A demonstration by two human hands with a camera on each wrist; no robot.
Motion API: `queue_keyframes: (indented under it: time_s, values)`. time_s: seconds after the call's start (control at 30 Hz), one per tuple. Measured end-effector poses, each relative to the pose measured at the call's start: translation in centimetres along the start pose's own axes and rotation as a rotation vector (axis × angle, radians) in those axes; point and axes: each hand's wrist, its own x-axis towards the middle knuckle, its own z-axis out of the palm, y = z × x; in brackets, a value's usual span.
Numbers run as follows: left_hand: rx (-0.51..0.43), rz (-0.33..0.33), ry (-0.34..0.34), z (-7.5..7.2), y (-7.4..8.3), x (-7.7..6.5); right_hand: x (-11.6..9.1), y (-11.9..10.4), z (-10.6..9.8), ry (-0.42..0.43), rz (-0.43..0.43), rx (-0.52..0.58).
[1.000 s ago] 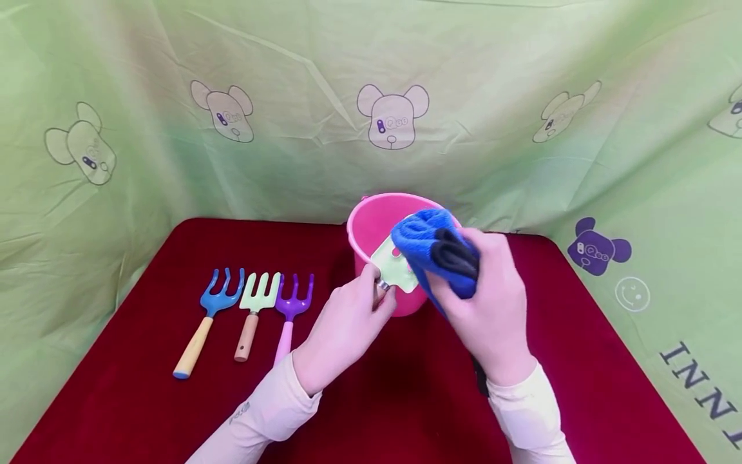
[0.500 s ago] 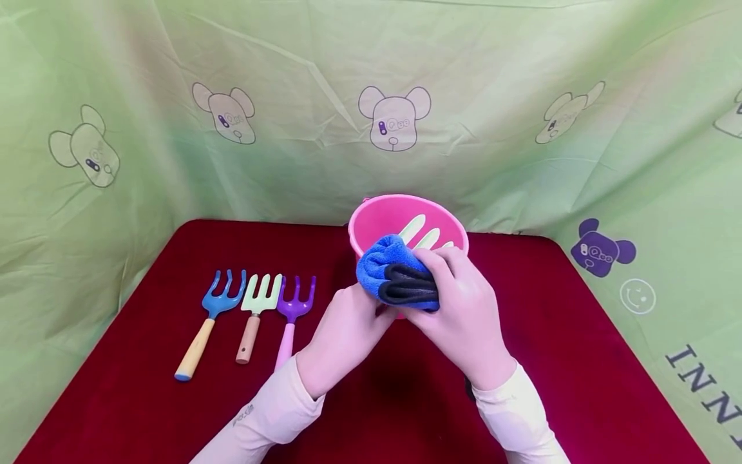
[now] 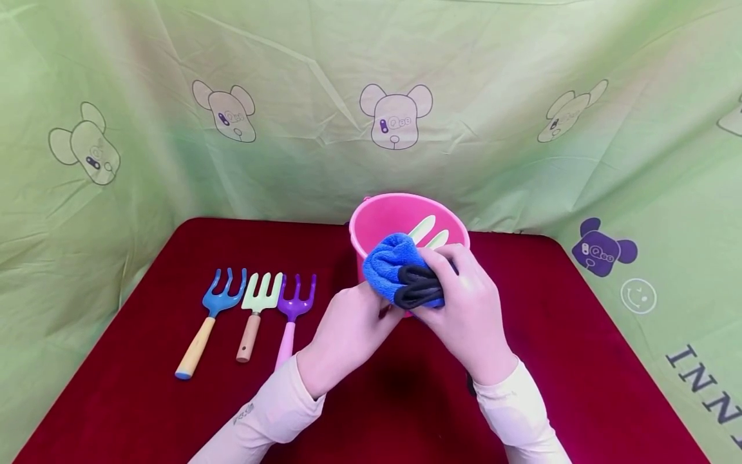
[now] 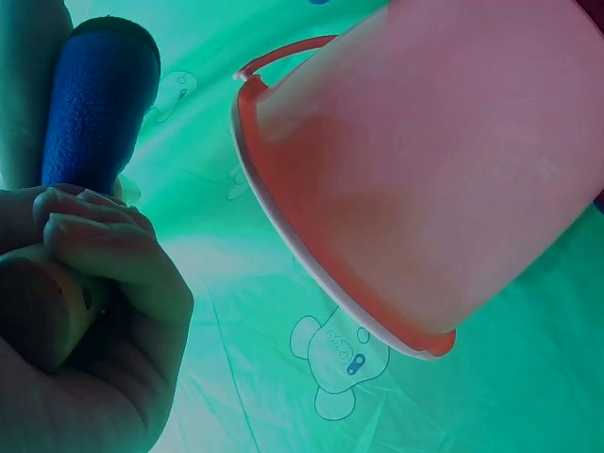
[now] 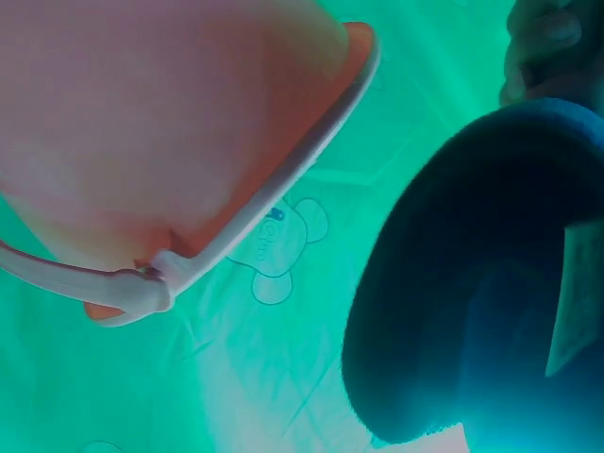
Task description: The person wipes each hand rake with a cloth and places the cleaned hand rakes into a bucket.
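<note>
In the head view, my left hand (image 3: 350, 328) grips the handle of a hand fork, whose pale green tines (image 3: 423, 227) stick up past a cloth. The left wrist view shows the wooden handle's end (image 4: 33, 307) inside the curled fingers. Folded and blue with black edging, the cloth (image 3: 388, 264) is held by my right hand (image 3: 466, 316) against the fork's head, covering most of it. Both hands are close together in front of a pink bucket (image 3: 377, 222), and the tines overlap its opening in this view.
On the red-covered table (image 3: 145, 406), left of the hands, lie a blue fork (image 3: 223, 301) with a yellow handle, a pale green fork (image 3: 263, 298) with a wooden handle and a purple fork (image 3: 294, 309) with a pink handle. A green printed curtain (image 3: 290, 51) surrounds the table.
The right hand has brought the cloth down and left from the fork's upper end to its base, then slightly back up and right. The left hand keeps its grip on the handle.
</note>
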Motion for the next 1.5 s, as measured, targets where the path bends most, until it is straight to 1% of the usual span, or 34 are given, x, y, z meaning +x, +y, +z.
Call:
queue_keyframes:
  time_s: [0.13,0.3,0.47,0.6,0.7,0.87,0.97,1.33,1.4,1.5]
  values:
    - [0.023,-0.012,0.003,0.0,0.2,0.1,0.1,0.2,0.1,0.009,0.004,0.005]
    - [0.048,-0.008,0.011,-0.1,0.3,0.1,0.1,0.3,0.2,0.044,-0.014,-0.002]
    - [0.045,-0.014,0.002,-0.1,0.3,0.0,0.2,0.4,0.2,0.062,-0.029,-0.011]
    - [0.041,-0.016,-0.004,-0.1,0.4,0.1,0.2,0.6,0.2,0.053,-0.022,-0.021]
    - [0.056,-0.014,-0.004,0.0,0.4,0.2,0.2,0.7,0.1,0.041,-0.009,-0.023]
    - [0.074,-0.006,0.011,0.0,0.4,0.2,0.2,0.8,-0.2,0.014,0.008,-0.027]
    - [0.065,-0.003,0.02,0.1,0.5,0.3,0.3,0.8,-0.4,0.008,0.014,-0.028]
    - [0.081,-0.015,0.033,0.1,0.8,0.4,0.4,1.0,-0.5,0.089,0.025,0.003]
    - [0.088,-0.013,0.029,0.1,0.8,0.4,0.5,1.0,-0.5,0.1,0.038,0.01]
    - [0.101,0.01,0.047,0.1,0.9,0.3,0.5,1.3,-0.8,0.12,0.08,0.02]
